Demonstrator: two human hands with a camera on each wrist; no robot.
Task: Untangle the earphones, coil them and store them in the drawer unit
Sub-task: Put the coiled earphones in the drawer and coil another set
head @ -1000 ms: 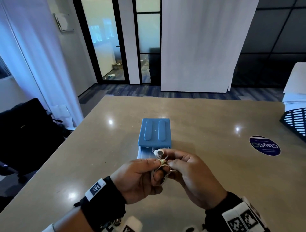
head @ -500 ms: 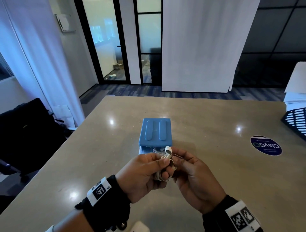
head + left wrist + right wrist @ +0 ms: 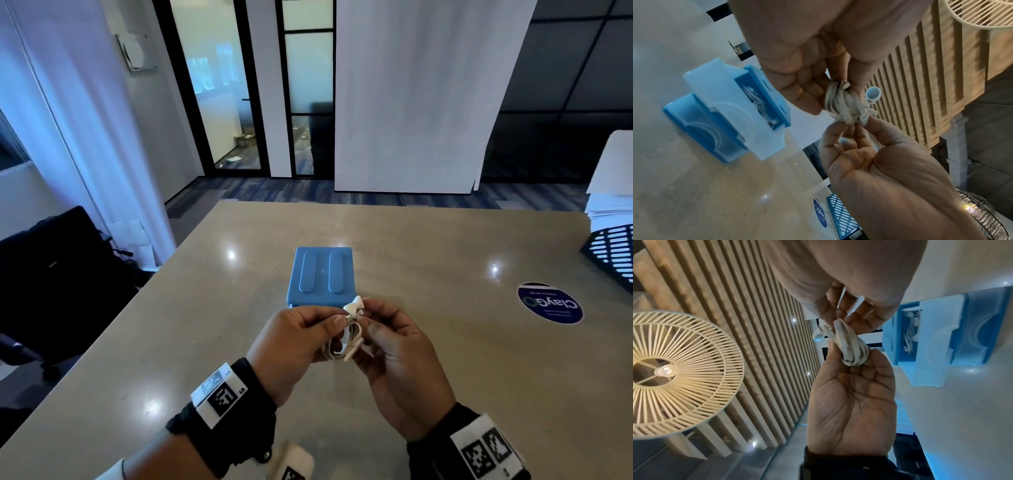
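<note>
Earphones [image 3: 346, 337], white and wound into a small bundle, are held in the air above the desk [image 3: 445, 359] just in front of the blue drawer unit [image 3: 322, 275], pinched between both hands: the left hand [image 3: 294, 346] grips the loops with thumb and fingertips, and the right hand [image 3: 400, 363] pinches the same bundle from the other side. One earbud [image 3: 873, 95] sticks out of the top of the coil, free of the wraps. The risk, as I judge it, is that the coil is bound only by finger pressure; if either hand lets go early, the springy cable may unwind and tangle again. The loose earbud could catch on the drawer's edge as the bundle goes in. The translucent drawer [image 3: 729, 110] stands pulled out, and another white cable [image 3: 760, 105] already lies inside, so the new coil might snag on it or sit too high for the drawer to slide closed. Pushing hard against the light unit could also shove it across the desk.
</note>
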